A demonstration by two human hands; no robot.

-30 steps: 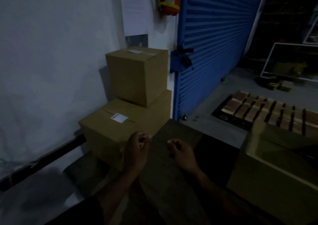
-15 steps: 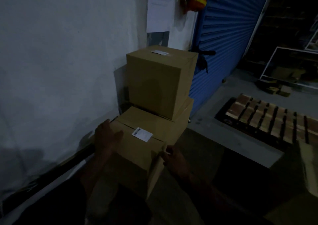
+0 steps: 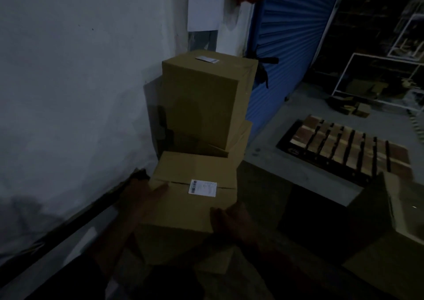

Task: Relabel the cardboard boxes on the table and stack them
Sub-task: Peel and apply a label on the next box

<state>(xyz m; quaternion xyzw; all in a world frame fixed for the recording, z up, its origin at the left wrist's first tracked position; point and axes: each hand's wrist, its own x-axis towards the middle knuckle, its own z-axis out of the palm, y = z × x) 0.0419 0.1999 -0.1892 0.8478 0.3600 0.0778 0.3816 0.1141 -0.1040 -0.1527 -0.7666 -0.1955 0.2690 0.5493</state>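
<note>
The labelled box (image 3: 192, 198) sits in front of the tall stack (image 3: 206, 100), between your hands — left hand (image 3: 146, 196) flat on its left edge, right hand (image 3: 231, 217) seemingly curled round the near-right corner; dim light.

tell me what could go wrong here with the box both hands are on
The tall box sits on a lower box just behind the labelled box; a bump could tip it. The left hand and right hand hold only its edges, so it may slip. Dim light hides the footing.
</note>
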